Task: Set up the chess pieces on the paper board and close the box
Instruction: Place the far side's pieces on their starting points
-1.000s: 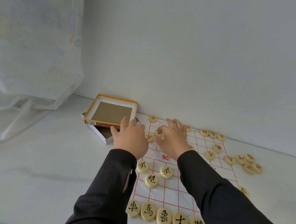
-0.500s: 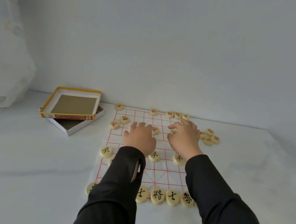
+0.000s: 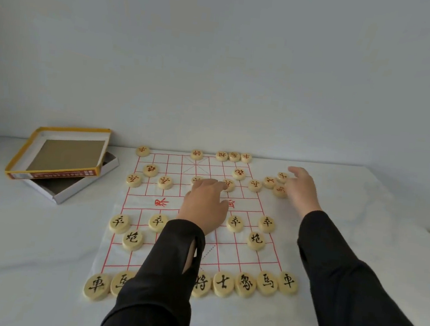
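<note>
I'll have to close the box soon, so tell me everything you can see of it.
The box is cardboard in two parts, open. Its lid, yellow-rimmed with white inner walls, a brown inner face and a red strip on its near side, lies inside-up and askew on the white tray. The tray rests on the table, left of the board. What shows inside holds no pieces. Neither the left hand nor the right hand touches it.

Near pieces (image 3: 222, 283) read 車, 馬, 将, 士, 象, 卒, 炮 in black; paper board (image 3: 141, 200) shows red 界.
</note>
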The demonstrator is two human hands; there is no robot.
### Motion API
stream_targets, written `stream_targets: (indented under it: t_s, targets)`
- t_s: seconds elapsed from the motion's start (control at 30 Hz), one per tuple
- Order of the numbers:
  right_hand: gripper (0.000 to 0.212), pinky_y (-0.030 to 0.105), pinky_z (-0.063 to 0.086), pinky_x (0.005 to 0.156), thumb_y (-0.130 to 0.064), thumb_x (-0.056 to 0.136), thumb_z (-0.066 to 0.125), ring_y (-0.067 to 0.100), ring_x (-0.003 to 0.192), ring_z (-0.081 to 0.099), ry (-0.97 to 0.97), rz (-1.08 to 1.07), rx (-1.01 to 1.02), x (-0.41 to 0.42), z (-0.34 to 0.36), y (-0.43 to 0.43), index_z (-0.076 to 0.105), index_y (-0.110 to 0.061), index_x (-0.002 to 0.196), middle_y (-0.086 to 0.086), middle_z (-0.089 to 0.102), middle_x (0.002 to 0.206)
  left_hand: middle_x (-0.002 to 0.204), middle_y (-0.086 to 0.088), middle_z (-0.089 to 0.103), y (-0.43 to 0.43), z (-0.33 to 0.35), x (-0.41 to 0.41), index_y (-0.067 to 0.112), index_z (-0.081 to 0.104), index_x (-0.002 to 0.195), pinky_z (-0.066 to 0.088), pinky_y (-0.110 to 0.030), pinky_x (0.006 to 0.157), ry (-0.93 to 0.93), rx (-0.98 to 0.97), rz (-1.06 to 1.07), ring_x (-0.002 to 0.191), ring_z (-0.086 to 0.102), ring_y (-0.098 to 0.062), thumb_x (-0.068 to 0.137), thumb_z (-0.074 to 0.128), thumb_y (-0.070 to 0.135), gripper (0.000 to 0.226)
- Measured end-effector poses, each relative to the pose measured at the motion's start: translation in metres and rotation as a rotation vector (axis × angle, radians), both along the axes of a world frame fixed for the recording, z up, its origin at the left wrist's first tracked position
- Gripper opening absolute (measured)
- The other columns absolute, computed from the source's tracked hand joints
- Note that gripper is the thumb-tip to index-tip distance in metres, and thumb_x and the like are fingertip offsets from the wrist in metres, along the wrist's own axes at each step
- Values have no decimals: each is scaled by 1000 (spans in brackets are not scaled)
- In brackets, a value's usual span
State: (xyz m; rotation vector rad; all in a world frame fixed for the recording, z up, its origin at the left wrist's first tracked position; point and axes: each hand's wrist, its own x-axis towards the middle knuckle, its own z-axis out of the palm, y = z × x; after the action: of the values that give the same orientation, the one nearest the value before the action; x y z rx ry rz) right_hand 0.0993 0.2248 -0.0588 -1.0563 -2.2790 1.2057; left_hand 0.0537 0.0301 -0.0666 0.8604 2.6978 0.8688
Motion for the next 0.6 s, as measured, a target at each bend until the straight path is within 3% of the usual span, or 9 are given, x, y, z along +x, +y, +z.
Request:
stream_targets:
  t_s: [0.13, 0.37, 0.6]
  targets:
    - [57, 32, 27, 110, 10, 89, 31, 22, 137, 32, 97, -64, -140, 16, -12, 20, 39, -11, 141, 7, 37, 147, 145, 4, 37, 3, -1, 1, 22, 41, 138, 25, -30, 110, 19, -9, -30, 136, 27, -14, 95, 46, 22, 43]
    - [71, 34, 28, 113, 20, 81, 30, 18, 138, 31, 128, 0, -186, 15, -16, 31, 36, -14, 143, 3, 38, 148, 145, 4, 37, 2, 0, 1, 22, 41, 138, 26, -29, 109, 41, -13, -25, 136, 28, -14, 95, 45, 22, 43]
    - [56, 30, 27, 108, 2, 90, 39, 20, 139, 29, 123, 173, -207, 9, -17, 29, 36, -19, 142, 2, 34, 149, 147, 5, 34, 8, 2, 6, 24, 39, 139, 23, -30, 111, 32, -14, -37, 138, 24, -13, 96, 44, 22, 43]
